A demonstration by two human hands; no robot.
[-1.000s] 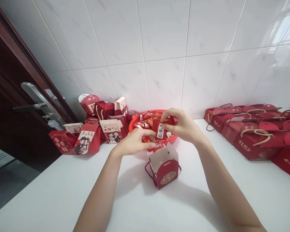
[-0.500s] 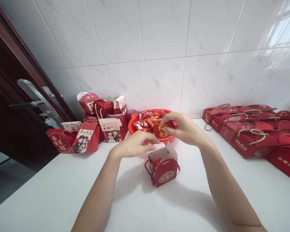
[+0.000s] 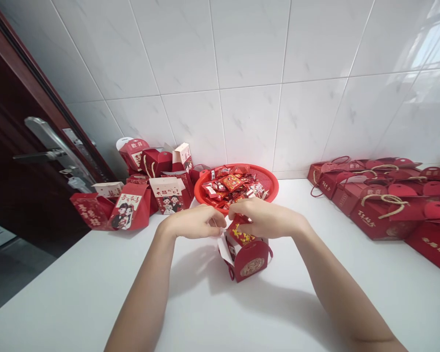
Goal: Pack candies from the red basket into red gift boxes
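Note:
A small red gift box [image 3: 252, 264] with a gold emblem and dark red cord handles stands with its top open on the white table. My right hand [image 3: 267, 218] is closed on a red packet [image 3: 242, 234] with gold lettering, which sits in the mouth of the box, its lower part hidden. At the box's left rear edge my left hand [image 3: 198, 222] is closed, fingertips pinching the pale side flap. Just behind both hands is a red plastic basket [image 3: 272, 188] holding wrapped sweets [image 3: 231, 182].
Several red and white gift boxes [image 3: 132, 208] are bunched at the left by the dark door [image 3: 18, 98]. More red boxes [image 3: 381, 215] with cord handles stand in rows at the right. A tiled wall [image 3: 249, 127] rises behind the white table [image 3: 77, 283].
My right hand has brought the red packet from over the basket down into the open box. My left hand has shifted slightly left and down onto the flap.

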